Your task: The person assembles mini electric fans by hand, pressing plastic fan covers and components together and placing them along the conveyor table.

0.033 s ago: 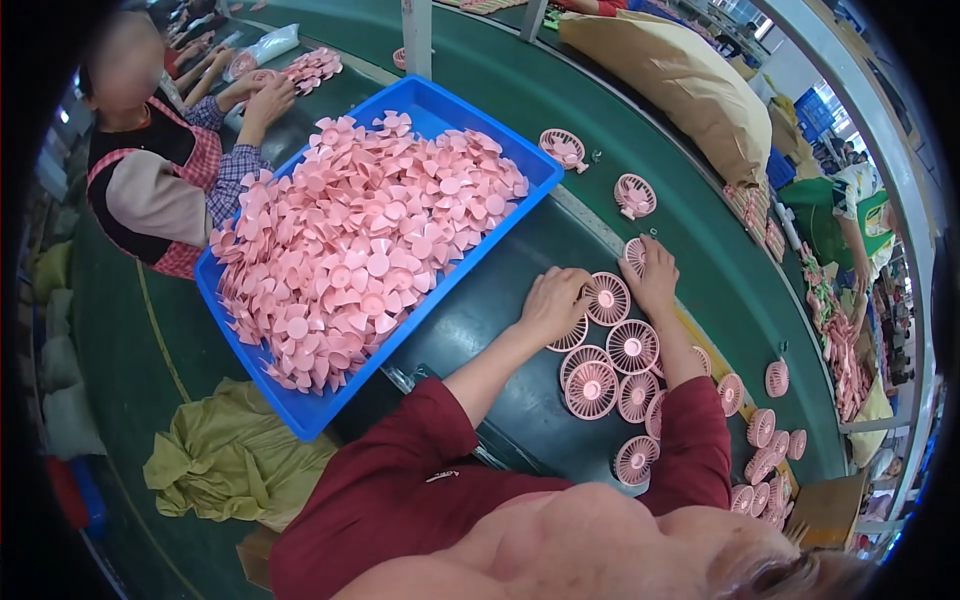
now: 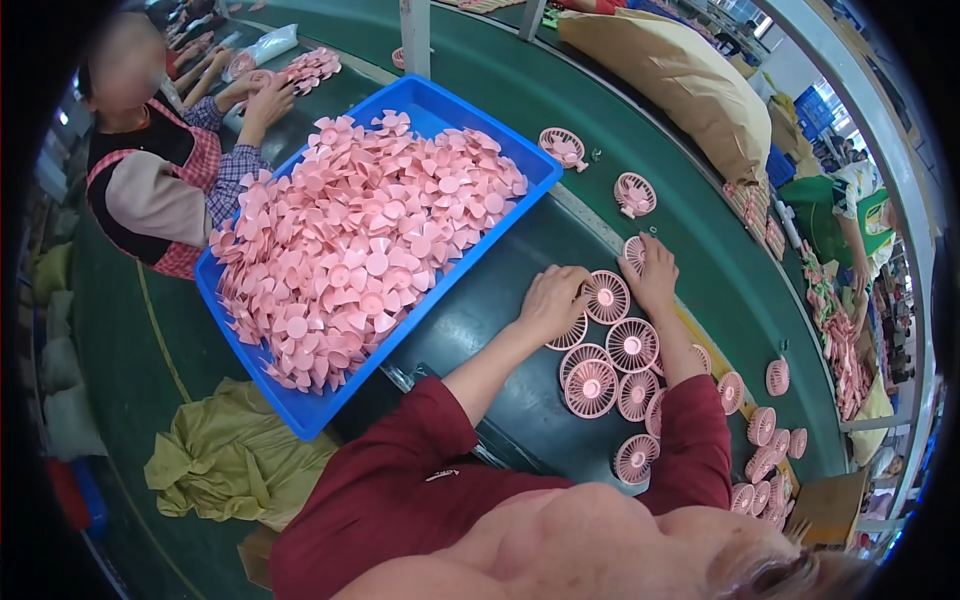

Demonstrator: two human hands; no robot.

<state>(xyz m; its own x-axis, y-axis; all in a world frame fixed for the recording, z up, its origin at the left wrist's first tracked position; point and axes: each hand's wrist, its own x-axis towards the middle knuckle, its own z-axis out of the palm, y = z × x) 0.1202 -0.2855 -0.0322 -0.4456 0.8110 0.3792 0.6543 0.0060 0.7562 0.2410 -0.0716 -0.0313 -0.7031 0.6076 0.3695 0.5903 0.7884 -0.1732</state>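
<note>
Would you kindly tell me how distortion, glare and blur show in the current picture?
Head view: the metal frame at right bows, and the corners go black; head view: soft sheen lies on the green worktop; head view: the left hand, right hand and pink grilles look fairly sharp.

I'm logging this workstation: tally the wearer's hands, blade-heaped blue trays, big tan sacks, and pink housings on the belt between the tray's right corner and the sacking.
Left hand and right hand: 2
Blade-heaped blue tray: 1
Big tan sack: 1
Pink housings: 2
Total: 6
</note>
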